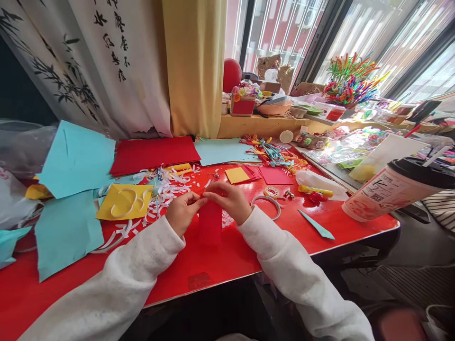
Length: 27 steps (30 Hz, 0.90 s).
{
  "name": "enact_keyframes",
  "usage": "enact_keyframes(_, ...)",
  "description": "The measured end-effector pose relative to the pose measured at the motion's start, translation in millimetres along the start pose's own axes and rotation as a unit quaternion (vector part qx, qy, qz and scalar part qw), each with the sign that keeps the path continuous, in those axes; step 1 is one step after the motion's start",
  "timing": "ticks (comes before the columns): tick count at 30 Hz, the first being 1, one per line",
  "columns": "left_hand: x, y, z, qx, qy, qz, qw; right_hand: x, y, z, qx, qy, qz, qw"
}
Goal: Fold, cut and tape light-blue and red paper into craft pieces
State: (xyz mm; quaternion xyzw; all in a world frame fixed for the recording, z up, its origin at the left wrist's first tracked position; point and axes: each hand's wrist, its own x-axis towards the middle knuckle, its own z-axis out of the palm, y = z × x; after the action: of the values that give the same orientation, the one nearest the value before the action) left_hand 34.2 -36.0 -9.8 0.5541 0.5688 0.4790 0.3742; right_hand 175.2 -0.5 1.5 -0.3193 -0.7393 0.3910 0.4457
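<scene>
A strip of red paper [210, 222] hangs upright between my hands above the red table. My left hand [183, 210] pinches its top edge from the left. From the right, my right hand [229, 199] grips the same edge, with the fingertips of both hands meeting. The lower end of the strip blends into the red tabletop, so its outline there is hard to make out. Just right of my right hand lie a roll of clear tape [266, 206] and a small yellow-and-white tape roll [271, 192].
White paper shreds [167, 189], yellow paper [124, 201] and light-blue sheets [69, 237] cover the left. Red sheets [154, 154] lie behind. Rightward are a yellow glue stick [315, 191], a blue paper piece [316, 224] and a large drink cup [394, 189] near the table edge.
</scene>
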Motion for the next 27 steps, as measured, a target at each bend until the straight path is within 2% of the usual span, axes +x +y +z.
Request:
enact_keyframes(3,-1,-1,1.5,0.018,-0.004,0.007,1.0,0,-3,7,-0.109,-0.013,-0.042,0.993)
enact_keyframes(6,-3,1,3.7,0.006,-0.016,0.007,1.0,2,-1,4,-0.137,0.016,-0.033,0.99)
enact_keyframes(10,-7,7,7.8,-0.004,-0.031,0.017,0.999,12,10,-12,-0.086,0.094,0.024,0.992)
enact_keyframes(13,-9,8,10.6,0.003,-0.045,0.035,0.998,18,14,-22,-0.047,0.122,0.066,0.989)
enact_keyframes(20,-18,12,15.3,0.014,-0.045,0.09,0.995,22,9,-17,0.014,0.127,0.061,0.99)
enact_keyframes(27,-21,15,13.5,-0.015,-0.056,0.083,0.995,20,1,-14,0.109,0.127,0.071,0.983)
